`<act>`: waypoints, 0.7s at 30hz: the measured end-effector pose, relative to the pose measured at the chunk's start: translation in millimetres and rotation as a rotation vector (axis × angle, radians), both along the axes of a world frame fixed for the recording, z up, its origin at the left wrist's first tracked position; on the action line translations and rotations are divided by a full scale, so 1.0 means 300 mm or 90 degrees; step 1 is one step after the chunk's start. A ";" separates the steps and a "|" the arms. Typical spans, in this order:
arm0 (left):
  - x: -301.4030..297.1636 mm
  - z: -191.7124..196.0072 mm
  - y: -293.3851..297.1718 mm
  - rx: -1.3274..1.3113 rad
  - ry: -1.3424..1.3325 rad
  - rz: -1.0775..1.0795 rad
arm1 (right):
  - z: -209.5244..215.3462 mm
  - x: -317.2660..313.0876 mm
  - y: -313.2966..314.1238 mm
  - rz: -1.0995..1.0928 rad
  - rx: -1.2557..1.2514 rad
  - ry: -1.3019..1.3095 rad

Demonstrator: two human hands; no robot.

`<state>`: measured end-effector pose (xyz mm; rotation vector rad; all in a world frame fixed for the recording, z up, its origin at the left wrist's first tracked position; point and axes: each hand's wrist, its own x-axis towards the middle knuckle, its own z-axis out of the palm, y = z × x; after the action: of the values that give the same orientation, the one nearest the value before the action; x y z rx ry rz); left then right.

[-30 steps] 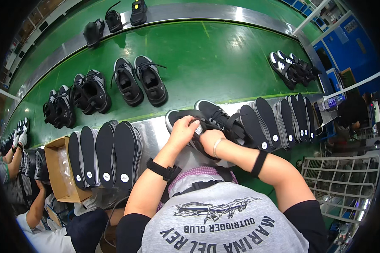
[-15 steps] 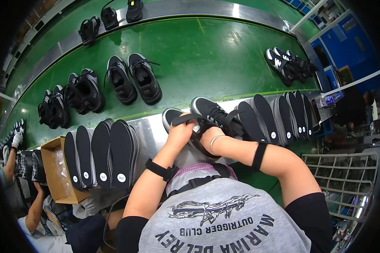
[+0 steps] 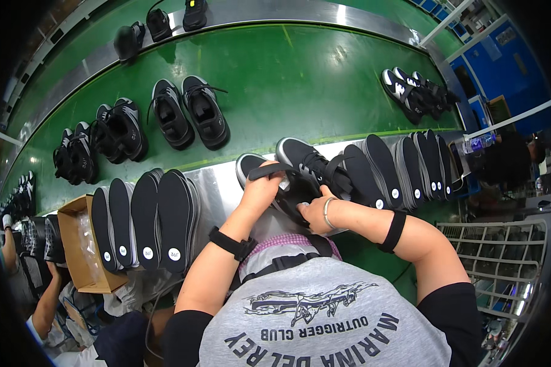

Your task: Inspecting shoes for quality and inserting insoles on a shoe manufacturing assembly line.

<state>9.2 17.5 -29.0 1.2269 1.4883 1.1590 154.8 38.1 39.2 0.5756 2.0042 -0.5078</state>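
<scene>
Shoe in hand: black sneaker (image 3: 291, 183) with pale sole edge, on the steel ledge (image 3: 217, 192) just below the green belt (image 3: 300, 79).
Left hand (image 3: 262, 189): fingers curled over the sneaker's opening, gripping it.
Right hand (image 3: 314, 211): fingers closed on the sneaker's near side; bracelet on the wrist.
Second sneaker (image 3: 309, 162): touching the first, laces loose.
Insoles, left (image 3: 144, 223): 4 black ones in a row beside a cardboard box (image 3: 79, 257).
Insoles, right (image 3: 404, 168): overlapping row.
Belt: 1 pair of sneakers (image 3: 188, 113) well apart.
</scene>
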 end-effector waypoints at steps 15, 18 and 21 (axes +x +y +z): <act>0.000 0.174 -0.116 0.253 0.421 -0.058 | 0.163 0.221 -0.001 -0.150 0.123 0.633; -0.005 0.119 -0.099 0.298 0.368 -0.040 | 0.110 0.177 -0.030 0.072 0.081 0.570; -0.015 0.051 -0.053 0.293 0.327 0.020 | 0.005 0.042 -0.002 0.237 0.152 0.362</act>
<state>4.8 1.5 -13.5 1.9325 1.6571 1.3157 167.4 37.4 40.6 0.1895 2.6648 -0.2118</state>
